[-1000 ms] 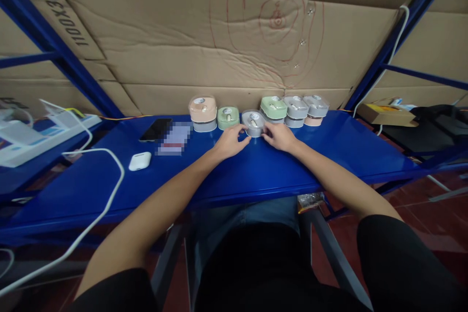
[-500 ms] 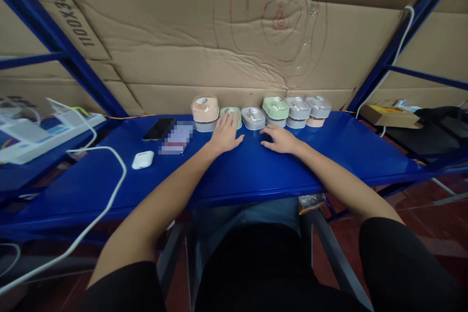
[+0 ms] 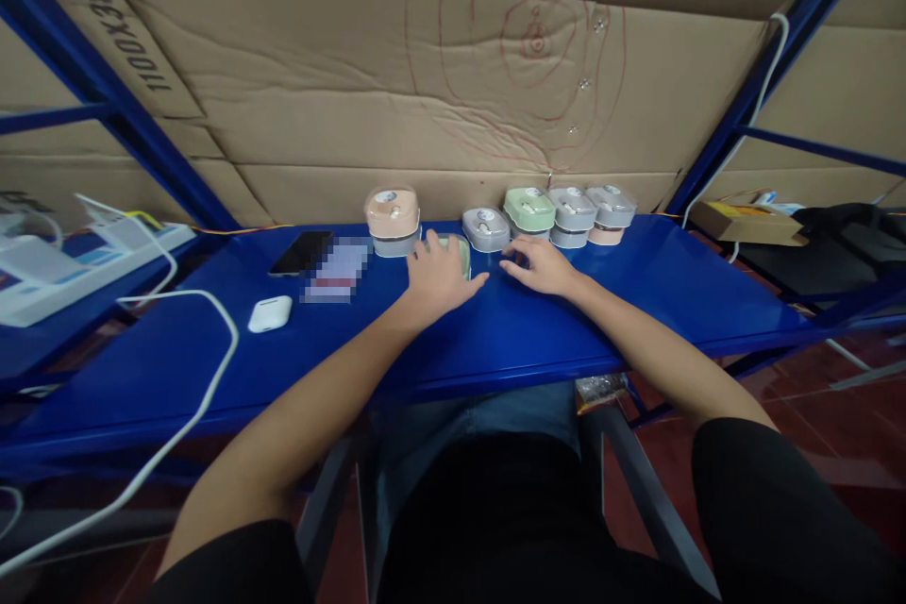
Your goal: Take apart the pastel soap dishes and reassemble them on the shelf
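My left hand (image 3: 440, 278) is closed over a small green lidded box (image 3: 464, 250), with the fingers over its top and far side. Much of that box is hidden beneath the hand. My right hand (image 3: 542, 266) rests on the blue table with its fingers loosely bent and apart, holding nothing. Just beyond it is a single grey lidded box (image 3: 487, 229). Left of the green box stands a peach box on a grey one (image 3: 393, 219). Along the back, to the right, are a green-topped stack (image 3: 529, 210), a grey stack (image 3: 572, 215) and a grey-on-peach stack (image 3: 611, 212).
On the blue table (image 3: 495, 340), left of my hands, lie a dark phone (image 3: 301, 253), a blurred-out screen (image 3: 338, 269) and a white earbud case (image 3: 270, 313). A white cable (image 3: 230, 340) crosses the left end. Cardboard (image 3: 318, 127) walls the back.
My left hand has drawn the green box out of the row toward me, leaving a gap beside the peach stack. My right hand has stayed nearly still. The view has shifted slightly.
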`<state>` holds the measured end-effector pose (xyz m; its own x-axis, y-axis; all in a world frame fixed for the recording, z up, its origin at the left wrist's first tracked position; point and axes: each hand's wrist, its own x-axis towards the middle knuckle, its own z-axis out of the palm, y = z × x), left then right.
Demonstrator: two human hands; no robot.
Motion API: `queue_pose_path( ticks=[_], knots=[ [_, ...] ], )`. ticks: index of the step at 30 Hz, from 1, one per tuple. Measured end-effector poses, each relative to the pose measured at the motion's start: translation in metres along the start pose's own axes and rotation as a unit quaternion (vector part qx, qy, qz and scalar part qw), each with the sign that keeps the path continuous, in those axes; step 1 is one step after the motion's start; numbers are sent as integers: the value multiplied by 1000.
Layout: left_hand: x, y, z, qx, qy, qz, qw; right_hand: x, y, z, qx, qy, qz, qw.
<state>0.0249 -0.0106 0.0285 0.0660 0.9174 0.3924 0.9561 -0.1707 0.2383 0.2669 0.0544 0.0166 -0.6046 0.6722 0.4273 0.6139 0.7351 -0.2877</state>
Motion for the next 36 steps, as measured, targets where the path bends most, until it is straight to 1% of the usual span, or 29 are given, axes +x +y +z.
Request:
queue_pose_path(
  ticks=[2,3,5,6,8,9,11,12,13,14,17,19,20,23,26,27,29,32,34,36],
  knots=[
    [-3,1,2,1,-24,-13,1000,0,-1,-1,15,11,-1,1000],
    [-3,1,2,-4,-27,-12,1000,-1,-1,-1,20,14,-1,1000],
    [-2,-2,1,-21,-27,9,999,-1,0,-2,32,22,-2,999],
    [-2,-3,0,-33,-31,34,998,-1,0,-3,40,26,-7,999],
    [0,-5,-2,-71,-54,115,989,-2,-1,-6,62,29,-31,997],
    [0,-5,-3,-98,-73,168,978,-3,-2,-9,75,24,-48,996],
    [0,-3,-3,-162,-107,261,946,-4,-4,-14,102,-4,-81,991],
    [0,-1,-3,-192,-115,288,931,-5,-5,-16,115,-24,-89,989],
    [0,-1,-2,-218,-118,298,922,-6,-7,-18,126,-44,-91,987],
    [0,0,-1,-236,-116,293,919,-7,-8,-20,137,-62,-88,985],
    [3,-4,2,-254,-114,229,933,-8,-11,-21,143,-92,-76,983],
    [8,-9,5,-261,-133,202,935,-8,-12,-20,124,-96,-75,985],
    [10,-12,6,-268,-145,201,931,-7,-12,-20,113,-95,-74,986],
    [16,-19,10,-293,-162,222,916,-7,-11,-26,97,-89,-61,989],
    [18,-22,9,-287,-166,222,917,-8,-2,-41,100,-90,-39,990],
    [18,-22,7,-280,-171,219,919,-9,4,-47,97,-92,-24,991],
    [16,-22,5,-266,-179,228,919,-10,19,-58,75,-102,28,992],
    [13,-20,2,-246,-185,267,913,-13,43,-67,8,-128,125,984],
    [11,-18,2,-234,-187,285,910,-14,53,-67,-30,-143,149,978],
    [9,-16,3,-229,-186,293,910,-14,54,-65,-46,-157,153,975]
  ],
)
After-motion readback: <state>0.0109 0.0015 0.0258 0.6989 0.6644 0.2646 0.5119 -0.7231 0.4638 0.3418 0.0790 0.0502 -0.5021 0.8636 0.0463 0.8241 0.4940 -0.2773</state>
